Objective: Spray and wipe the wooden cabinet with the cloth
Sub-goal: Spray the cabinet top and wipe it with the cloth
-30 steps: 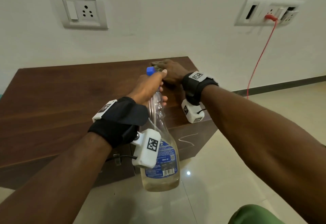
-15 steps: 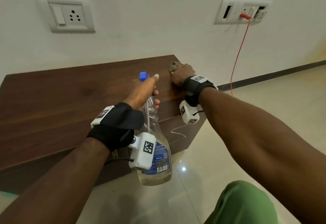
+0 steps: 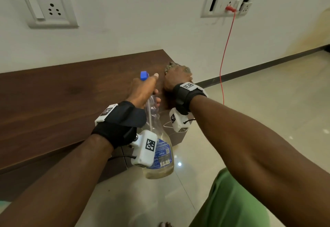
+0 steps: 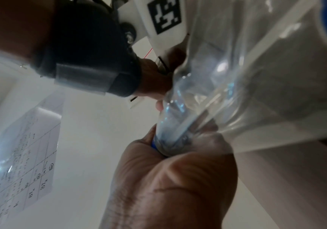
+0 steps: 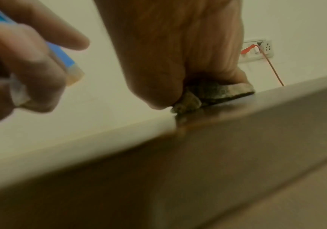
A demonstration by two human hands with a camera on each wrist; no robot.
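A dark wooden cabinet (image 3: 53, 105) stands against the white wall. My left hand (image 3: 142, 91) grips the neck of a clear spray bottle (image 3: 160, 155) with a blue nozzle (image 3: 144, 75), held over the cabinet's right end; the grip shows close up, my left hand (image 4: 178, 178) wrapped round the bottle (image 4: 237, 93). My right hand (image 3: 176, 80) presses a bunched greyish cloth (image 3: 170, 65) onto the cabinet top near its far right corner. From below, the right hand (image 5: 178, 54) curls over the cloth (image 5: 213, 93) on the wood (image 5: 217, 155).
Two white socket plates (image 3: 48, 11) (image 3: 227, 3) sit on the wall; a red cable (image 3: 225, 57) hangs from the right one to the floor beside the cabinet. Glossy tiled floor (image 3: 267, 101) lies to the right. My green-clad knee (image 3: 230, 200) is at the bottom.
My right hand has slid the cloth rightward to the cabinet's far right corner. The left hand still holds the bottle in much the same pose.
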